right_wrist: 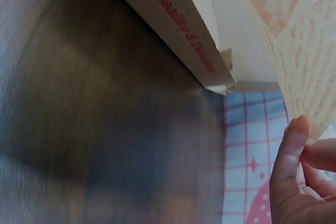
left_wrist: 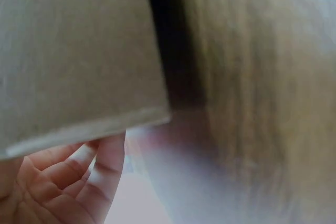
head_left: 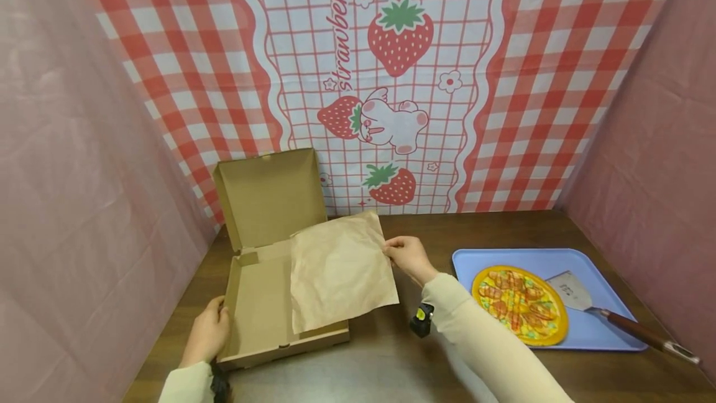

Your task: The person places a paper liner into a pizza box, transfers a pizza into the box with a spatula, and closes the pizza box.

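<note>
An open cardboard pizza box sits on the left of the table with its lid upright at the back. My left hand grips the box's left wall; in the left wrist view its fingers show below the cardboard edge. With thumb and fingertips, my right hand pinches the right edge of a sheet of brown paper. The sheet slants over the right half of the box and past its right wall. Printing shows on the paper's other face in the right wrist view.
On the right, a blue tray carries a pizza and a metal pizza server whose wooden handle overhangs the tray's edge. A strawberry-patterned cloth hangs behind the table, and pink cloths hang at both sides.
</note>
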Action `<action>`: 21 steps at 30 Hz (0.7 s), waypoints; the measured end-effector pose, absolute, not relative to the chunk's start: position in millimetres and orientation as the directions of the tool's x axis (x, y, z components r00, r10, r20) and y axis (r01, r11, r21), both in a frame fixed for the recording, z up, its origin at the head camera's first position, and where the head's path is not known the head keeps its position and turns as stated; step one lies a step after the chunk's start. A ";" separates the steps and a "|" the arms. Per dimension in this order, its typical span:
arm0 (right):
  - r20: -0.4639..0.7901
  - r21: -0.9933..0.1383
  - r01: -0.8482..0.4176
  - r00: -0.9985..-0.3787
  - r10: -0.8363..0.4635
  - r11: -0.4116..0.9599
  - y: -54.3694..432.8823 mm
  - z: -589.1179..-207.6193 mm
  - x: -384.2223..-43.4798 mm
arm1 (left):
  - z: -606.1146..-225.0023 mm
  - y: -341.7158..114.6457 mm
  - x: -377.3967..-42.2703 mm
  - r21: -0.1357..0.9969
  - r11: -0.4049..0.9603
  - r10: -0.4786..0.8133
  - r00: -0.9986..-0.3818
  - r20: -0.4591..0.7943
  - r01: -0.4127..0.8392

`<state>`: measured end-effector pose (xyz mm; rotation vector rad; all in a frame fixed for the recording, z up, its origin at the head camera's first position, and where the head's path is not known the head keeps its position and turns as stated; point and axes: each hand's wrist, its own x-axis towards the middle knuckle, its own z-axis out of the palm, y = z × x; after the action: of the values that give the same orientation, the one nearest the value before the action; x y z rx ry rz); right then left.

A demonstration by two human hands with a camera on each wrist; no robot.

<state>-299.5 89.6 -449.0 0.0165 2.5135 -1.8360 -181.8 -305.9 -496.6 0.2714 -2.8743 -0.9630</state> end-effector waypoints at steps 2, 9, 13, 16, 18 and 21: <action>-0.026 -0.956 0.021 -1.000 -0.015 0.294 81.4 -450.7 -300.1 | -497.1 -305.9 -181.9 0.605 0.785 -0.200 -0.979 0.043 -0.133; 0.050 -0.967 -0.071 -0.995 -0.092 0.245 57.3 -462.7 -304.2 | -495.9 -305.2 -181.8 0.602 0.788 -0.200 -0.979 0.045 -0.133; 0.050 -0.965 -0.073 -0.994 -0.096 0.252 42.8 -464.8 -303.0 | -497.1 -306.3 -182.3 0.596 0.793 -0.194 -0.980 0.051 -0.126; 0.017 -0.959 -0.036 -0.997 -0.069 0.282 31.2 -462.3 -297.4 | -498.0 -306.4 -182.7 0.595 0.793 -0.193 -0.980 0.046 -0.129; 0.011 -0.955 -0.029 -0.998 -0.063 0.294 24.9 -462.3 -294.4 | -497.6 -305.9 -182.7 0.593 0.795 -0.194 -0.980 0.047 -0.129; 0.011 -0.949 -0.030 -0.998 -0.064 0.313 17.5 -464.0 -292.7 | -496.0 -305.2 -182.3 0.593 0.793 -0.196 -0.980 0.028 -0.141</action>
<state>-292.7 17.5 -464.0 -0.0908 2.5216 -1.8223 -182.3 -305.2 -496.0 0.2723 -2.8911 -0.9457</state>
